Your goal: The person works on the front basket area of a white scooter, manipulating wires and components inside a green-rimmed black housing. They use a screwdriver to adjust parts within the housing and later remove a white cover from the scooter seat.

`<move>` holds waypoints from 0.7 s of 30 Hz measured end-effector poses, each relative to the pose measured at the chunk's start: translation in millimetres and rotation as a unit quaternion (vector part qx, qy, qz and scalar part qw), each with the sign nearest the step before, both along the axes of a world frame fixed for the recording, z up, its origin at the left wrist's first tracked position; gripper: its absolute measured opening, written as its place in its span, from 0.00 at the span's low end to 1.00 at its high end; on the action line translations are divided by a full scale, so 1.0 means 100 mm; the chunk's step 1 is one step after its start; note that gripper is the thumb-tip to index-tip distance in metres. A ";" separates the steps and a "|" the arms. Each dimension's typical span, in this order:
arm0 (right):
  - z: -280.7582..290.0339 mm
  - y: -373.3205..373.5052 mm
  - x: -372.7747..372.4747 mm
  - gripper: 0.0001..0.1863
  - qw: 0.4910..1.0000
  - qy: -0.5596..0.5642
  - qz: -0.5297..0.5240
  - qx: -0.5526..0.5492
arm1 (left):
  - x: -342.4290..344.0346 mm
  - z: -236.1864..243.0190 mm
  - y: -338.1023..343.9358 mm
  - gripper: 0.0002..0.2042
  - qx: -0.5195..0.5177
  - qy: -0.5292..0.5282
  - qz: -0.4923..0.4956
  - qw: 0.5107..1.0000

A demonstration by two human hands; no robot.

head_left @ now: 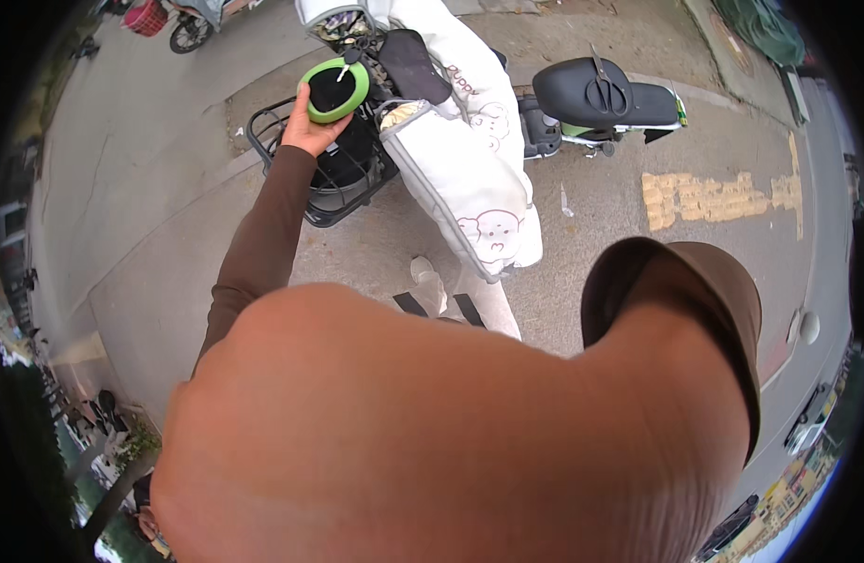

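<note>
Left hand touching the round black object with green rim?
Touching. Head view shows the left hand gripping the round object at its lower-left edge.

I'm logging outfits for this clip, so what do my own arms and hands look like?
Your left sleeve is long, plain and dark brown, reaching the wrist; your right sleeve, also brown, ends in a wide opening. Your left hand is ungloved, as is what shows of your right hand.

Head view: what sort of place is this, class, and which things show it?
Outdoors, probably a roadside or street-side parking area: a scooter seat, a worn yellow marking on the pavement, and another vehicle's wheel suggest it.
</note>
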State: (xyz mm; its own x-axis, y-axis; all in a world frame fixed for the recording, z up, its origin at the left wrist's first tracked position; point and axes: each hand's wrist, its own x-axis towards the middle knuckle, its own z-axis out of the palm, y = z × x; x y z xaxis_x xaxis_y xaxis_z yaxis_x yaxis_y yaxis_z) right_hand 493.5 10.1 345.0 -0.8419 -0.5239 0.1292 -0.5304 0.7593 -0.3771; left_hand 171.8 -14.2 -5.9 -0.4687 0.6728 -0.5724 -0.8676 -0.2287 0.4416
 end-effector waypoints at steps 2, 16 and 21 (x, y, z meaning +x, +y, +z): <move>0.09 0.05 0.04 0.09 0.999 0.011 0.030 0.007 | -0.02 0.06 0.03 0.28 -0.021 -0.002 0.018 1.000; -1.23 2.62 0.57 0.12 0.799 -0.411 -0.075 -0.433 | -0.02 0.10 -0.08 0.30 -0.169 0.059 0.156 0.971; -2.78 2.87 0.13 0.12 0.771 -0.321 -0.288 -0.468 | 0.08 0.26 0.09 0.30 -0.258 0.032 0.176 0.949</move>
